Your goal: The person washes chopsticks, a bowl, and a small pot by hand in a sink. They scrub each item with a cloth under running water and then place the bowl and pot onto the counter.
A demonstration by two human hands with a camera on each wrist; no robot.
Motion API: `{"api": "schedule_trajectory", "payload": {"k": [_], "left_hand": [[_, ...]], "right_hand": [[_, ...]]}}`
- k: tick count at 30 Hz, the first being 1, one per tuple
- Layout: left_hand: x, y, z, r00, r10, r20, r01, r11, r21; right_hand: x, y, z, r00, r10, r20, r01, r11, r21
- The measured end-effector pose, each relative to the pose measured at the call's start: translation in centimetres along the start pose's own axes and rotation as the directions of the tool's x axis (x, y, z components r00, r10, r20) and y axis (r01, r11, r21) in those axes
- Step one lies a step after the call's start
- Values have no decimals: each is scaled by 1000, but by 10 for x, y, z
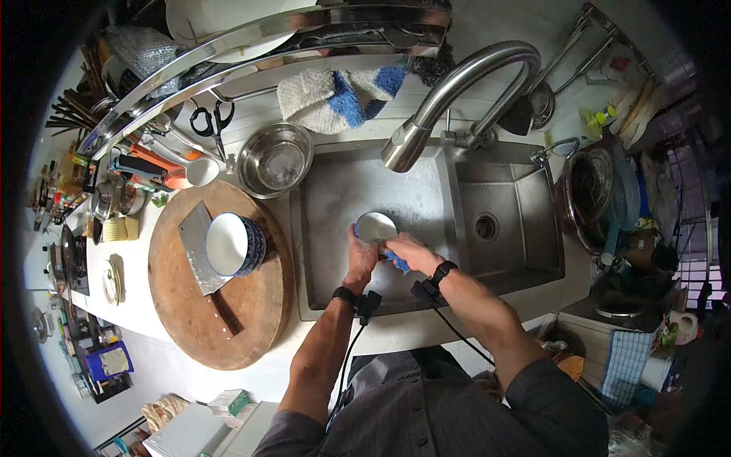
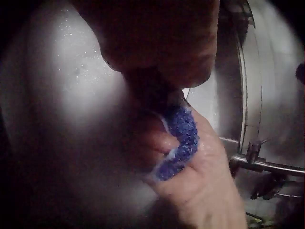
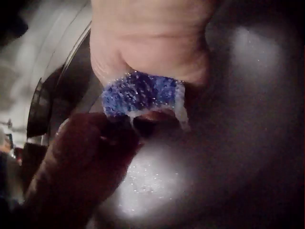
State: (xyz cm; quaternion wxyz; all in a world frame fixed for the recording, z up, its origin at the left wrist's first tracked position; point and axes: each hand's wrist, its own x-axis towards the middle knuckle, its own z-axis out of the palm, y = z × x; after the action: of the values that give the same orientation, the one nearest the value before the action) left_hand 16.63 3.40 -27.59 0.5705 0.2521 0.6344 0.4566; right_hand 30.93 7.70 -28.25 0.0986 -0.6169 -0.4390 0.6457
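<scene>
Over the larger sink basin (image 1: 327, 183), my left hand (image 1: 361, 255) grips a small white bowl (image 1: 377, 227) by its side, the bowl's mouth facing up toward the head camera. My right hand (image 1: 411, 251) holds a blue scrubbing sponge (image 1: 397, 261) with a white edge against the bowl. In the left wrist view the sponge (image 2: 183, 138) bends in a curve through the right hand's fingers. The right wrist view shows the wet, sparkling sponge (image 3: 143, 93) below the palm, the left hand (image 3: 90, 148) close beside it. Both wrist views are dark, and the bowl is mostly hidden there.
On the left, a round wooden chopping board (image 1: 183, 320) bears a cleaver (image 1: 199, 247) and a stack of blue-patterned bowls (image 1: 228, 244). A steel bowl (image 1: 276, 160) stands by the basin's back left corner. The faucet (image 1: 434, 99) arches over the sink; a smaller basin (image 1: 518, 198) lies right.
</scene>
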Motion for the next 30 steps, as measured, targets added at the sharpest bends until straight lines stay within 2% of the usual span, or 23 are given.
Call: {"api": "schedule_trajectory", "payload": {"k": [1, 3, 4, 5, 6, 7, 9, 10, 12, 13, 14, 15, 17, 19, 20, 21, 22, 23, 25, 26, 27, 28, 30], "left_hand": [[0, -2, -1, 1000, -2, 3, 2, 1000, 0], [-1, -1, -8, 992, -8, 125, 16, 998, -61], [3, 4, -14, 992, -9, 124, 16, 998, -60], [6, 16, -20, 974, -70, 214, 54, 995, 79], [10, 18, -28, 945, -145, 292, 81, 972, 220], [12, 19, -35, 945, -147, 291, 83, 972, 222], [20, 16, -44, 838, -121, 532, 43, 987, 157], [21, 12, -43, 838, -121, 533, 43, 987, 157], [13, 16, -33, 926, -94, 367, 67, 994, 85], [9, 18, -24, 926, -91, 367, 65, 994, 85], [2, 24, -12, 969, -103, 225, 82, 992, 100], [-2, 23, -2, 990, -113, 79, 104, 988, 112], [-3, 20, 4, 999, -28, 22, 28, 999, 32], [-8, 29, -4, 975, -119, 189, 84, 979, 185], [-2, 27, -12, 975, -119, 190, 84, 979, 186], [6, 22, -23, 923, -164, 347, 114, 980, 161], [12, 15, -30, 846, -198, 495, 147, 979, 140], [10, 15, -27, 846, -198, 494, 147, 979, 140], [4, 12, -15, 944, -131, 302, 115, 991, 71], [3, 7, -9, 944, -132, 303, 116, 991, 70], [3, 2, -2, 980, -63, 188, 60, 998, 25], [3, -2, 2, 998, 2, 67, -1, 1000, -14], [7, -14, 2, 997, 45, 66, -42, 998, -43]], "right_hand": [[-11, -10, 1, 996, -18, 86, 8, 993, 115], [-36, -32, 2, 998, -66, -7, 66, 998, 22], [-30, -28, 2, 978, -196, -67, 167, 938, -303], [-25, -24, 1, 939, -334, -80, 222, 770, -599], [-26, -25, -2, 941, -330, -79, 221, 772, -596], [-26, -26, -8, 938, -343, -58, 221, 718, -660], [-19, -20, -12, 934, -355, -36, 222, 658, -720], [-15, -17, -12, 931, -352, -95, 183, 676, -714], [2, 0, -10, 924, -349, -156, 143, 693, -706], [10, 9, -8, 984, -145, -105, 93, 916, -390], [14, 13, -7, 999, 34, 22, -33, 999, -30], [13, 15, -6, 999, 35, 21, -34, 999, -30], [13, 13, -4, 995, -63, 82, 67, 996, -57], [11, 15, -4, 988, -107, 116, 114, 992, -61], [9, 15, -10, 967, -256, -15, 231, 893, -387], [6, 13, -14, 899, -428, -87, 261, 685, -680], [3, 11, -15, 900, -428, -87, 260, 686, -679], [0, 7, -17, 912, -393, -112, 196, 662, -723], [-7, -1, -17, 923, -359, -140, 131, 634, -762], [-8, -2, -15, 978, -190, -88, 127, 871, -475], [-8, -3, -12, 999, -47, 25, 50, 990, -131], [-10, -4, -7, 999, -47, 23, 50, 990, -134], [-10, 1, 1, 997, -8, 78, 2, 997, 81]]}}
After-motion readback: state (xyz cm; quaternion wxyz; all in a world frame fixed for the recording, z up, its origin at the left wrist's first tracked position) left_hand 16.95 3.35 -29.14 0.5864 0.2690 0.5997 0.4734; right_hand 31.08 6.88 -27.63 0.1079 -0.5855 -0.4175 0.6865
